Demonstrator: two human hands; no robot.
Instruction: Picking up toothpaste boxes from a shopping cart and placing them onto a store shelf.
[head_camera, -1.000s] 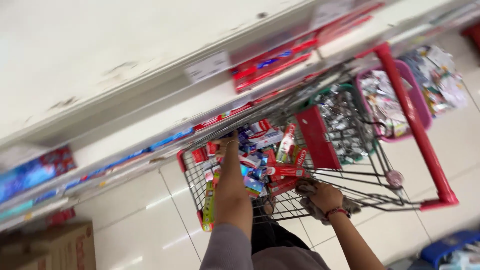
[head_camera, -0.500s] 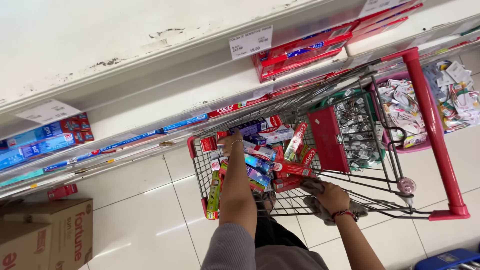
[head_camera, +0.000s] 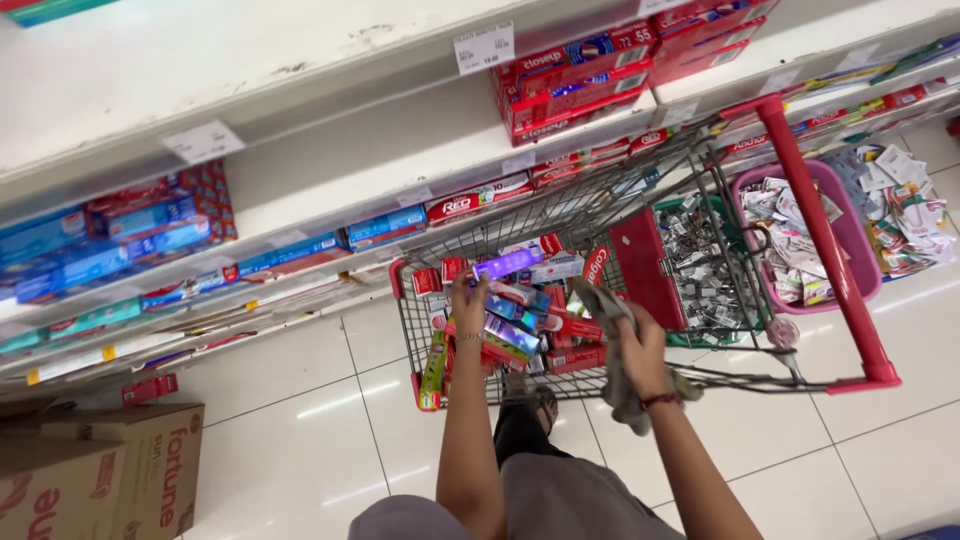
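Left hand (head_camera: 468, 300) grips purple toothpaste carton (head_camera: 507, 264), long axis left-right, over red wire cart (head_camera: 700, 375); right hand (head_camera: 640, 345), nearer, clutches grey cloth (head_camera: 620, 385) beside boxes.

White metal shelves (head_camera: 330, 140) carry red toothpaste cartons (head_camera: 590, 75) stacked near paper price tags (head_camera: 484, 46), and blue flat boxes (head_camera: 120, 235) further left. A brown cardboard box (head_camera: 100, 470) stands on the glossy white tiled floor (head_camera: 300, 440). A pink plastic basket (head_camera: 850, 235) holds loose sachets.
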